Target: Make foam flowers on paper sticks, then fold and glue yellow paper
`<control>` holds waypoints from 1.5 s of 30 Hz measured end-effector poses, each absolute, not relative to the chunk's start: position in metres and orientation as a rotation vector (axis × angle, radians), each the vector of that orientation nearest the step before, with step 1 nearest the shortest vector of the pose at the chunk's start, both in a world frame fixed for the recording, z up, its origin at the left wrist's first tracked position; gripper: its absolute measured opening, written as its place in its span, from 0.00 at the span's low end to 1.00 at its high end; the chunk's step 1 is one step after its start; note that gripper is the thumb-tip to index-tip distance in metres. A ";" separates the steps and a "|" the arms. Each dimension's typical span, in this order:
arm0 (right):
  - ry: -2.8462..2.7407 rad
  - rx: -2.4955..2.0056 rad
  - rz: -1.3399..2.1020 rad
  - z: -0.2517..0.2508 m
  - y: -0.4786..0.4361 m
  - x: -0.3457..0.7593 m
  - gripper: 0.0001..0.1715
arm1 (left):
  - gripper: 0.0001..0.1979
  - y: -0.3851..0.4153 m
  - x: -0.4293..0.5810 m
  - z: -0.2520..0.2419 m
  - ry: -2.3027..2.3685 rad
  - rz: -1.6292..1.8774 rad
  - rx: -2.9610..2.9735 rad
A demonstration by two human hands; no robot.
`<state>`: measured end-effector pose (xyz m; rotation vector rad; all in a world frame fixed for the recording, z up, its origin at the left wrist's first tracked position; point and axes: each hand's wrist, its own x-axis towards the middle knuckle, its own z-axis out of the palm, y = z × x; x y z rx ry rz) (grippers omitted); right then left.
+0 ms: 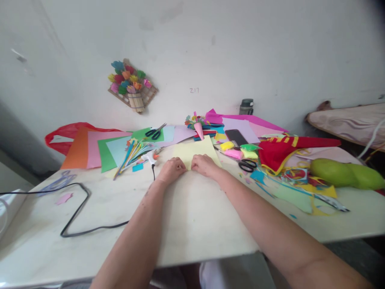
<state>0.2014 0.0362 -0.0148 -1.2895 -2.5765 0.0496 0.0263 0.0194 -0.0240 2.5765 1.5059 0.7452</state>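
A pale yellow paper sheet (197, 152) lies flat on the white table (192, 216). My left hand (171, 168) and my right hand (204, 163) rest side by side on its near edge, fingers curled and pinching the paper. A white glue gun (151, 158) with a black cord (81, 208) lies just left of my left hand. Black scissors (247, 165) lie right of my right hand.
Coloured paper sheets (96, 148) fan out at the back left, a second pair of scissors (155, 132) on them. A black phone (236, 137), clay packets (237, 150), red cloth (279, 150), paper scraps and a green gourd (345, 173) crowd the right. A paper flower craft (132, 85) hangs on the wall.
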 end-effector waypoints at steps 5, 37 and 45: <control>-2.496 -1.351 0.217 -0.018 0.038 0.203 0.07 | 0.02 0.023 0.026 -0.028 1.478 0.803 2.519; -2.411 -1.619 0.201 -0.013 0.040 0.198 0.13 | 0.03 0.025 0.033 -0.026 1.699 0.769 2.300; -2.286 -1.631 0.108 -0.025 0.050 0.203 0.27 | 0.03 0.027 0.033 -0.032 1.848 0.660 2.394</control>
